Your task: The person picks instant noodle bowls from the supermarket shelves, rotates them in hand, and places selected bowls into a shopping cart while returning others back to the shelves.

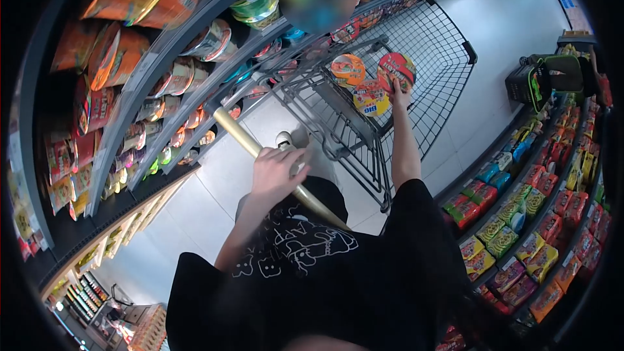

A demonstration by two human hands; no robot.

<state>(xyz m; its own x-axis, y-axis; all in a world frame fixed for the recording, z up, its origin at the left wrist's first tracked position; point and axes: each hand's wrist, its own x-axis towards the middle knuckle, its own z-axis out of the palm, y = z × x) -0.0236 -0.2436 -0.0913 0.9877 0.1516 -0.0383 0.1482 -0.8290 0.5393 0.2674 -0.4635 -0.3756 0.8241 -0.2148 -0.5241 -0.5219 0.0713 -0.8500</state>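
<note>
My right hand reaches forward over the shopping cart and grips a red instant noodle bowl with a round printed lid. Beside that bowl, in the cart, are an orange instant noodle bowl and a yellow one with "BIG" on its lid. The cart's pale gold handle bar runs slantwise in front of my body. Close over this bar is my left hand, slightly blurred, its fingers loosely bent and apart with nothing in them. Whether it touches the bar is hard to tell.
The wire cart basket extends ahead. Shelves of cup and bowl noodles rise close on the left. Low shelves of packaged food curve along the right, with a dark shopping basket farther up. Light floor tiles lie below.
</note>
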